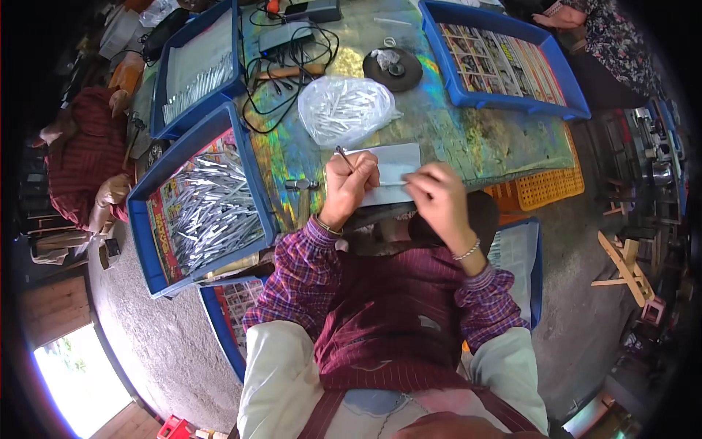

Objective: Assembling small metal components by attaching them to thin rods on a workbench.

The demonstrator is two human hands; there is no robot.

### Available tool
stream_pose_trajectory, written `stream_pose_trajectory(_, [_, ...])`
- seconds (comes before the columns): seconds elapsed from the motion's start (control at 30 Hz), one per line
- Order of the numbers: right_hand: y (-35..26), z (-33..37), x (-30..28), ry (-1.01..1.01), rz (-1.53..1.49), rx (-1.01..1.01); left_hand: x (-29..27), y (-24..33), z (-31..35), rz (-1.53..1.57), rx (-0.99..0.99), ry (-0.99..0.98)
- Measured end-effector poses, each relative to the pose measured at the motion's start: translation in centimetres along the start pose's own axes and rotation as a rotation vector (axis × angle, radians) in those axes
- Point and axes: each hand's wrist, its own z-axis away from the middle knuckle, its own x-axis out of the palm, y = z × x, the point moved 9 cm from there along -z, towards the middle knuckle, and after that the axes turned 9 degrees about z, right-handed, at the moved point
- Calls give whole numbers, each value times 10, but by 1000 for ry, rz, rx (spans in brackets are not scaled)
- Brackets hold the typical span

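My left hand (351,181) is closed in a fist around a thin dark rod (341,151), whose tip sticks up above the fingers. It rests by the left side of a pale grey flat sheet (401,155) at the table's near edge. Over the sheet's right side is my right hand (442,201), its fingers bent together in a pinch. What they hold, if anything, I cannot make out. Just left of my left hand lies a hammer (300,185). Beyond the sheet sits a clear plastic bag (345,110) filled with small silvery strips.
A blue tray (269,208) heaped with thin metal strips stands left, another blue tray (238,55) behind it. At the far right is a newspaper-lined blue tray (512,104). Black cables (322,55) and a dark round disc (409,72) lie farther back. Other people sit on both sides.
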Motion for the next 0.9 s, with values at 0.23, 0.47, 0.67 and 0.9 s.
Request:
stream_pose_trajectory(0.23, [14,6,-15,59,30,28,12,7,-9,36,-92,46])
stream_pose_trajectory(0.47, [6,6,-10,73,23,3,18,11,-4,-175,-16,7])
stream_pose_trajectory(0.67, [11,9,-9,69,24,15,28,10,-8,42,-25,-31])
stream_pose_trajectory(0.9, [7,11,-9,131,48,4,69,6,-15,-296,11,-189])
